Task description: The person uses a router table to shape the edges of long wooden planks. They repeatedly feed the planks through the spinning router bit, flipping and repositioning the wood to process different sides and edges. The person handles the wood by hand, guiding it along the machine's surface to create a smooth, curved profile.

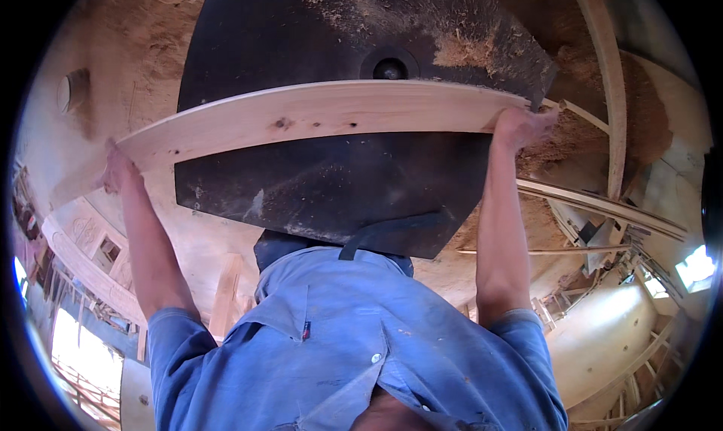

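A long pale wooden plank (316, 118) with a few dark knots spans a dark machine table (324, 178), bowed by the lens. My left hand (119, 169) is closed around the near edge toward the plank's left end, beyond the table's side. At the right end, my right hand (520, 128) grips the plank near the table's right edge; its fingertips are blurred and partly hidden. Just past the plank's far edge, a round black spindle (390, 69) sits in the table.
Sawdust and shavings (471, 50) lie on the far part of the table. A black strap (392, 226) rests at its near edge. Long wooden strips (602, 205) stand to the right, below a curved timber (608, 92). Carved wooden pieces (90, 250) lie at the left.
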`<move>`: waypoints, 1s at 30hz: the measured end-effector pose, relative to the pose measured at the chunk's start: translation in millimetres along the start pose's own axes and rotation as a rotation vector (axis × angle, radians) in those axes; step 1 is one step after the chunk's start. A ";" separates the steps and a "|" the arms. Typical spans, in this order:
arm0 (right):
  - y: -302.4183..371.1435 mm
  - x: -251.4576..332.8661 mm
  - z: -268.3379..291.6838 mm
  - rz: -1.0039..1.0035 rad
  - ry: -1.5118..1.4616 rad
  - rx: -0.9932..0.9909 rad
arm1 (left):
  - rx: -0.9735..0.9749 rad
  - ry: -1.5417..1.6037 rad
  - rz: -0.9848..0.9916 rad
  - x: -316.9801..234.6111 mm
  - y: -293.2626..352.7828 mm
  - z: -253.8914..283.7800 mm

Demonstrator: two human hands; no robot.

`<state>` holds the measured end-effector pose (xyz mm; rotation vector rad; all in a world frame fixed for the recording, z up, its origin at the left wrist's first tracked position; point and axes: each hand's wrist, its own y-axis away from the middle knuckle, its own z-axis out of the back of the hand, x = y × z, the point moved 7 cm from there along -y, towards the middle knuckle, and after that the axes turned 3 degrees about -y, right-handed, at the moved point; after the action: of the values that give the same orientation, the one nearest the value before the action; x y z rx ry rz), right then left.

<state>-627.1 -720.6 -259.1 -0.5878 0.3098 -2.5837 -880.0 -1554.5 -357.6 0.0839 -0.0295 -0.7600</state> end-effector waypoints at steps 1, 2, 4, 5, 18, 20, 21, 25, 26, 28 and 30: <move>4.3 6.2 -1.2 0.013 0.002 0.002 | 0.055 0.068 0.093 -9.6 23.5 9.8; 6.3 12.7 -4.8 0.029 -0.009 0.015 | 0.096 0.133 0.196 -3.5 39.4 21.6; 11.3 21.8 -14.6 0.119 -0.007 0.020 | -0.033 0.082 0.176 28.1 32.6 30.1; 15.9 30.8 -17.0 0.134 -0.020 0.023 | -0.097 0.057 0.166 49.0 25.1 31.1; 98.0 129.1 -21.4 0.255 -0.149 0.143 | -0.199 0.473 0.616 280.1 48.8 32.1; 114.6 138.8 -23.8 0.314 -0.168 0.152 | -0.246 0.506 0.554 342.0 39.3 23.8; 123.8 144.4 -22.4 0.339 -0.180 0.147 | -0.252 0.530 0.551 360.4 39.3 22.1; 161.0 161.6 -12.6 0.397 -0.214 0.163 | -0.159 0.690 0.790 383.4 96.3 31.2; 172.4 170.2 -8.6 0.417 -0.230 0.182 | -0.153 0.730 0.856 400.4 106.3 40.9; 189.0 180.1 1.7 0.426 -0.301 0.180 | -0.323 0.758 0.772 466.1 110.4 50.7; 198.3 166.4 6.6 0.460 -0.327 0.156 | -0.493 0.755 0.674 491.6 127.4 66.6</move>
<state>-678.9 -974.3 -257.1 -0.7667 0.1130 -2.0128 -440.1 -1805.8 -282.1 -0.1107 0.8090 -0.0120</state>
